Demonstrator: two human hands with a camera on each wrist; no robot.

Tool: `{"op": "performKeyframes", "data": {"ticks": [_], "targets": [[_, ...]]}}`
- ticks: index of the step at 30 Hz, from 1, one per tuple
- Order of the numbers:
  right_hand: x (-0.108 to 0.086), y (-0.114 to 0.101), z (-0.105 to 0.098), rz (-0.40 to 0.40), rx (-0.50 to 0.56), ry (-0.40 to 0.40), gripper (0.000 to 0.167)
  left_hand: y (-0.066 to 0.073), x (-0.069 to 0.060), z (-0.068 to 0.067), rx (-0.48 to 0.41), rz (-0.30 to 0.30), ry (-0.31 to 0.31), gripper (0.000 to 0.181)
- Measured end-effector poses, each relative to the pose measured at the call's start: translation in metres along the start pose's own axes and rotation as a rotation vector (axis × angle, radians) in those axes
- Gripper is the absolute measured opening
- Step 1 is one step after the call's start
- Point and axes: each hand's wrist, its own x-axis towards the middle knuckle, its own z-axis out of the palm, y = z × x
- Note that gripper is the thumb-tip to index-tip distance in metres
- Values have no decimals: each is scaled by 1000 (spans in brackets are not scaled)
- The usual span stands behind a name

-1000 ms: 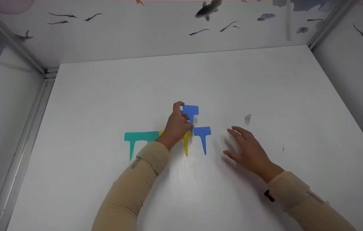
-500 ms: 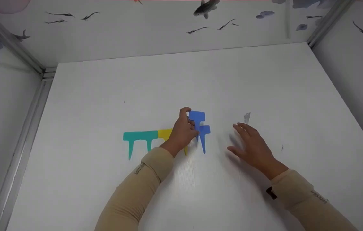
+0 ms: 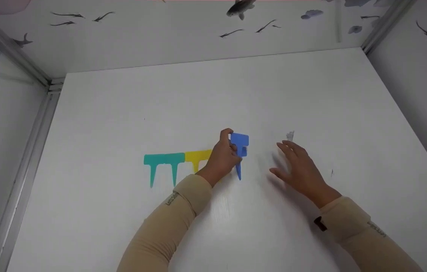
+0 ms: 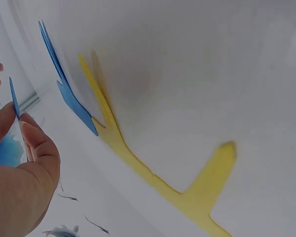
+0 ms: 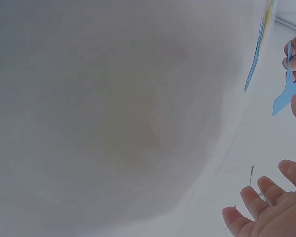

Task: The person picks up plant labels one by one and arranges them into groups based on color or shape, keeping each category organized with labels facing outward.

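Note:
In the head view my left hand (image 3: 221, 158) pinches a blue T-shaped plant label (image 3: 240, 139) above the table. Beneath it lies another blue plant label (image 3: 239, 172), partly covered by the held one. To its left, yellow plant labels (image 3: 198, 155) and teal plant labels (image 3: 164, 158) lie edge to edge in a row, stems toward me. My left hand and forearm hide part of the yellow ones. In the right wrist view the held label (image 5: 285, 96) hangs apart from the lying blue one (image 5: 255, 57). My right hand (image 3: 302, 172) hovers with spread fingers, holding nothing.
A white table (image 3: 122, 109) spreads under both hands. White panels (image 3: 153, 34) with painted fish enclose its back and sides, joined by metal rails (image 3: 28, 151). A grey mark (image 3: 290, 135) shows just beyond my right fingertips.
My left hand has carried the blue plant label right and slightly toward me, from above the yellow label to over the lying blue one. My right hand has shifted slightly right and away.

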Motion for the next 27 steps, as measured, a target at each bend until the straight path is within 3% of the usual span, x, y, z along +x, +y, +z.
{"op": "performKeyframes", "data": {"ticks": [7,16,27], "targets": [[1,3,-2,3,-1,-8,76,3,0,9,42,-11,-4,77],[2,7,-5,1,9,-11,78,6,0,23,92,22,-28,74],[3,10,-7,19,-17,-30,77,10,4,37,100,-18,-61,73]]}}
